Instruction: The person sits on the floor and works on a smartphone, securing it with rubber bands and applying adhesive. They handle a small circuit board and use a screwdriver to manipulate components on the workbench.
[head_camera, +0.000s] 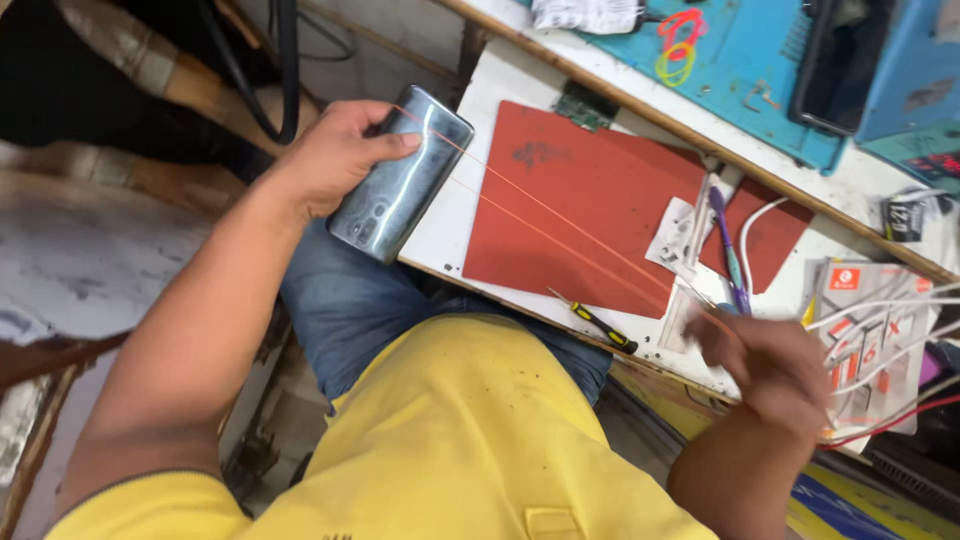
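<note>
Left hand (335, 160) closed around grey phone (400, 172), far left off the white bench (450, 225) | right hand (775, 365), blurred, near right, pinching thin orange wire (560, 225) stretched taut across red mat (580, 205) to the phone

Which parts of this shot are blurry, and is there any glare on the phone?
In the head view, the right hand is smeared by motion blur; the left hand and the phone it holds are sharp. The phone's glossy back carries soft pale reflections, not harsh glare. The red mat is evenly lit.
</note>
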